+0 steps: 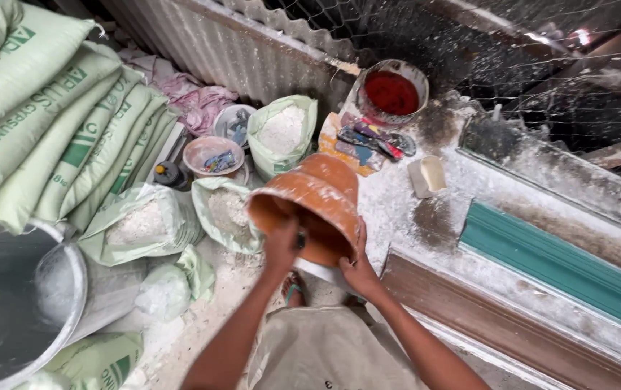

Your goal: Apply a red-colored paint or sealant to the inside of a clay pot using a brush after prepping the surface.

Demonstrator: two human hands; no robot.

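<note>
orange-brown clay pot, powder-dusted, tilted on its side.

hands 2 | clay pot 1 | open powder bags 3 | red bucket 1

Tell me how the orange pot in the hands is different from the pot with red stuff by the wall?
The orange pot is tipped on its side, held by the left hand and right hand; the red-filled pot stands upright, untouched. The orange pot looks bigger and nearer; the red-filled pot sits farther back. Both are round and dusted with white powder.

1 head camera looks steeply down, close over the hands.
</note>
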